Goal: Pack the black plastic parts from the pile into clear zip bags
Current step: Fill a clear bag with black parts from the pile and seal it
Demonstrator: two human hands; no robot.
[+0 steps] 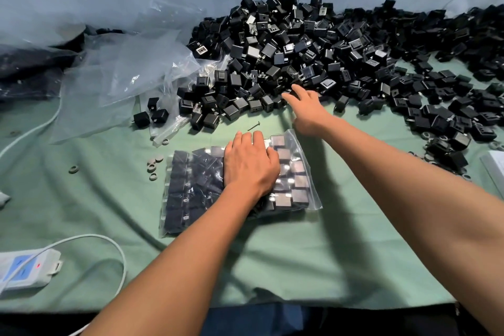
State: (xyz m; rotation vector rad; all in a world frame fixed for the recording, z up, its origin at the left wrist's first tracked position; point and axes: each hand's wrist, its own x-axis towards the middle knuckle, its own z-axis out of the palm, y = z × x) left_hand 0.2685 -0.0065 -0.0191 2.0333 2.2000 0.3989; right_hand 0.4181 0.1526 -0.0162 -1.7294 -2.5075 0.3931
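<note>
At the far left edge of the green cloth (81, 199) lies a white power strip (24, 270) with a small red light, its cable curling toward the middle. Beyond it, a heap of empty clear bags (122, 71) spreads against the pale backdrop, with a few grey washers (154, 165) scattered on the cloth nearer the person. In the centre lies a filled zip bag (191, 188), flat on the cloth and packed with rows of black plastic parts. The left hand (249, 166) rests palm down on the bag's upper middle, fingers nearly straight and together, pressing on the parts through the plastic. A small screw (253, 125) lies just beyond its fingertips. To the right, the right hand (306, 106) reaches forward with fingers spread and relaxed, holding nothing, its fingertips touching the near edge of the pile of black parts (313, 49). That pile runs from behind the bag across to the right edge, well apart from the left hand. At the far right a clear packet (495, 166) shows partly.
</note>
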